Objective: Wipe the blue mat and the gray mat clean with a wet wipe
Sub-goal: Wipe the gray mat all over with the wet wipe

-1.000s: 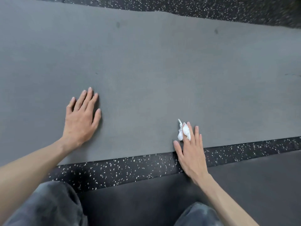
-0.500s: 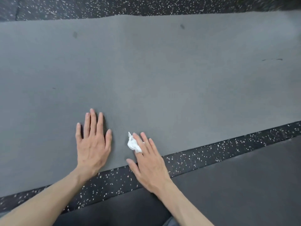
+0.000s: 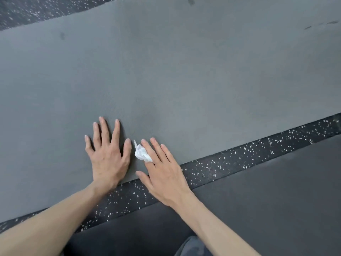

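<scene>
The gray mat (image 3: pixel 184 74) fills most of the view and lies flat on the floor. My left hand (image 3: pixel 108 154) rests flat on it near its front edge, fingers straight and spread. Just to the right, my right hand (image 3: pixel 162 170) presses a crumpled white wet wipe (image 3: pixel 141 153) onto the mat with straight fingers. The wipe sticks out from under the fingers, close to my left thumb. A few dark marks (image 3: pixel 321 24) show on the mat at the far right. No blue mat is in view.
A strip of black speckled floor (image 3: pixel 239 157) runs along the mat's front edge. A darker mat (image 3: pixel 267 200) lies nearer to me, under my knee (image 3: pixel 191 246). More speckled floor (image 3: pixel 27 10) shows at the top left.
My right hand slid the wipe leftward along the mat's front edge until it sits beside my left hand. The view shifted to the left with it.
</scene>
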